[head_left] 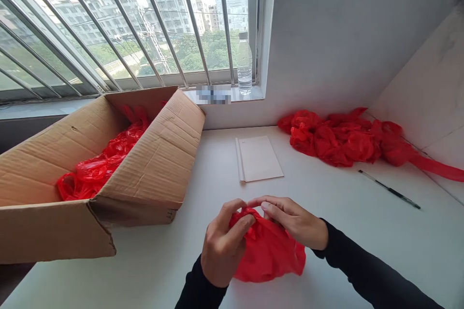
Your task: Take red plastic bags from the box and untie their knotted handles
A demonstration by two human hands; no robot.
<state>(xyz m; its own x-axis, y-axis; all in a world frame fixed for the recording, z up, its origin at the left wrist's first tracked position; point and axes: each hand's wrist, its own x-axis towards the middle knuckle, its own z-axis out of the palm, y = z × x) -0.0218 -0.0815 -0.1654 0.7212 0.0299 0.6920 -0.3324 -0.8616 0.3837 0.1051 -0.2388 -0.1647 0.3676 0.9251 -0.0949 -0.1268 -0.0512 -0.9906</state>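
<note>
A red plastic bag (272, 256) hangs gathered between my two hands, low over the white table. My left hand (223, 241) pinches its upper left edge, thumb and fingers closed on the film. From the right, my right hand (292, 217) grips the top edge, its thumb and forefinger close together near the left fingertips. The bag's lower part spreads loosely beneath both hands. Part of the film lies hidden behind the fingers.
An open cardboard box (145, 154) with red plastic bags (99, 166) inside stands at left. A white notepad (259, 158), a black pen (389, 189) and a heap of red bags (340, 137) lie on the table (337, 275). A water bottle (244, 65) stands on the windowsill.
</note>
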